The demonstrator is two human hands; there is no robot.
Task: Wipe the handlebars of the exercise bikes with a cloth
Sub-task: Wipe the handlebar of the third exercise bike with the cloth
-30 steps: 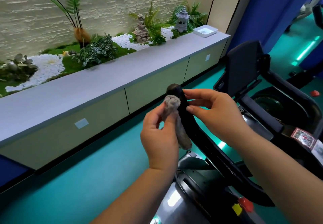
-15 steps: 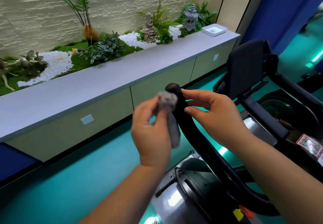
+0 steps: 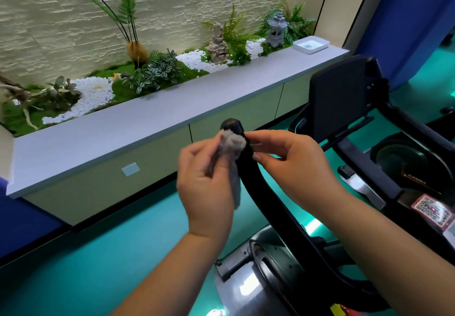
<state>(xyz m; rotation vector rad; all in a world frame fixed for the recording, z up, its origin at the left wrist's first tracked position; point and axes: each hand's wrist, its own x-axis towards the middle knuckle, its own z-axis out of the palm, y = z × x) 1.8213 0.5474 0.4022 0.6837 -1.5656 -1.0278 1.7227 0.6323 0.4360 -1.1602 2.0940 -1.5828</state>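
Observation:
A black curved handlebar (image 3: 256, 187) of an exercise bike rises at the centre, its rounded tip level with my hands. My left hand (image 3: 204, 182) grips a small grey cloth (image 3: 232, 148) and holds it against the left side of the bar just below the tip; the cloth's tail hangs down along the bar. My right hand (image 3: 293, 163) is on the right side of the bar, with thumb and curled fingers closing on it near the tip. The bike's black console (image 3: 339, 99) stands to the right.
A long grey-topped cabinet (image 3: 138, 128) with a planter of plants, white pebbles and stone ornaments runs along the left and back. A white tray (image 3: 310, 44) sits at its far end. The floor is teal. The bike's flywheel housing (image 3: 248, 283) is below my hands.
My left hand and the cloth stay just below the bar's tip, with the bunched cloth shifting a little against it. My right hand stays on the bar. The view has shifted a little.

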